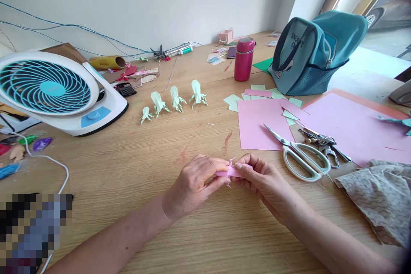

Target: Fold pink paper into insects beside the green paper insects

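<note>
Between my two hands is a small pink folded-paper figure point(231, 172), with thin points sticking out above and below it. My left hand point(201, 176) pinches its left end between thumb and fingers. At the other end, my right hand point(257, 174) grips it with the thumb on top. My fingers hide part of the folds. Beyond my hands, several pale green origami figures point(158, 103) stand in a row on the wooden table point(138, 197). White-handled scissors point(305, 160) lie to the right of my right hand, their tips on a pink paper sheet point(261, 122).
A white and blue fan point(54, 90) stands at the left. Keys point(326, 143), a large pink sheet point(356, 124) and a patterned cloth point(382, 197) lie at the right. Behind are green paper pieces point(233, 102), a magenta flask point(244, 60) and a teal backpack point(316, 53).
</note>
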The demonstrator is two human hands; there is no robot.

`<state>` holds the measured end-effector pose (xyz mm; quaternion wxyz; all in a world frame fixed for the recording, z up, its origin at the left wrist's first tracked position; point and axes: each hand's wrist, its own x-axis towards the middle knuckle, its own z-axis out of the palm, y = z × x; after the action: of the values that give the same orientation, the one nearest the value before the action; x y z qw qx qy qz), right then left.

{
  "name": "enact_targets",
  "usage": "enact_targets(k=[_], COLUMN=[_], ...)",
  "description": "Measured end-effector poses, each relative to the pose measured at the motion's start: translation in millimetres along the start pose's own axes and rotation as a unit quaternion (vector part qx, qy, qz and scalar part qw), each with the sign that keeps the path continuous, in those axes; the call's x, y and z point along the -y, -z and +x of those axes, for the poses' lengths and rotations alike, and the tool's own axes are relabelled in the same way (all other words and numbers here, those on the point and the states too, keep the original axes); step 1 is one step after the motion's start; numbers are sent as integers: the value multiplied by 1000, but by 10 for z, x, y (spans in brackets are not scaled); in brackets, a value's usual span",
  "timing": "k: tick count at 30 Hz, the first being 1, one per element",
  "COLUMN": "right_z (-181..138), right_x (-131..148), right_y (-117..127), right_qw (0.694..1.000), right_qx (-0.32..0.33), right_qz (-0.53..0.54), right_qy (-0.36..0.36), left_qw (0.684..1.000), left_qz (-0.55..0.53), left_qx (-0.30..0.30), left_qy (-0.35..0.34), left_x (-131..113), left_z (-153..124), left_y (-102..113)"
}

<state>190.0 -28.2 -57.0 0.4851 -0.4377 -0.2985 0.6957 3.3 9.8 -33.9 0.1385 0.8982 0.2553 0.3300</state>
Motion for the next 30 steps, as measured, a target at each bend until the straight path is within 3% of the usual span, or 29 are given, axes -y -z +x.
enact_targets(k=[5,12,19,25,30], right_z=[-12,-7,2,-4,-20], right_x=[24,12,3,7,50], right_y=[-24,-23,-15,-21,-48], right_qw=[1000,1000,1000,1000,999], right_qx=[-10,-1,-23,-2,-16], right_qz=[23,20,14,-3,33], right_qy=[-1,-6,-10,-17,-33], left_qw=[999,999,999,997,996], left_qz=[24,22,45,73,84], left_qx=[-9,33,17,12,13], left_qy=[-22,-1,-19,-10,-29], left_x=[-13,-18,-52,-75,-74], left_z=[-3,-18,-12,-11,-17], left_y=[7,19,5,5,1])
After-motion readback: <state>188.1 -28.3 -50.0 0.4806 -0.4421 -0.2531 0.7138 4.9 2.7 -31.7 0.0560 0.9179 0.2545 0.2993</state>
